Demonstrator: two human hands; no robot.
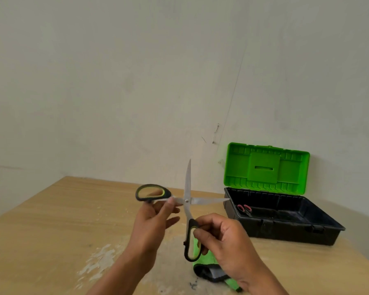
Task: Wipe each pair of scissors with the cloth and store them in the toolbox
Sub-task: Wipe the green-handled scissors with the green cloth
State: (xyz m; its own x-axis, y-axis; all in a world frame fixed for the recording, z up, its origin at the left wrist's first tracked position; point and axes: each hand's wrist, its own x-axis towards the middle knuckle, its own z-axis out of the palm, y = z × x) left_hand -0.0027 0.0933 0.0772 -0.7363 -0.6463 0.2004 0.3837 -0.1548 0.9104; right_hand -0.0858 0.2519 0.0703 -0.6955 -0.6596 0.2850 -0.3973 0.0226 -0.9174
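Note:
Large scissors [187, 195] with black and yellow-green handles are held above the table, blades spread wide into a cross. My left hand [152, 219] pinches the shank just below the upper-left handle loop. My right hand [221, 237] grips the lower handle loop. A green cloth [209, 266] with a dark grey edge lies on the table under my right hand, partly hidden by it. The toolbox [285, 231] stands open at the right, black base and green lid upright. Small pink-handled scissors [244, 209] lie inside its left end.
The wooden table [51, 231] has white scuffed patches near the front centre. A plain wall runs close behind the table and the toolbox lid. The table's left edge slants away at the far left.

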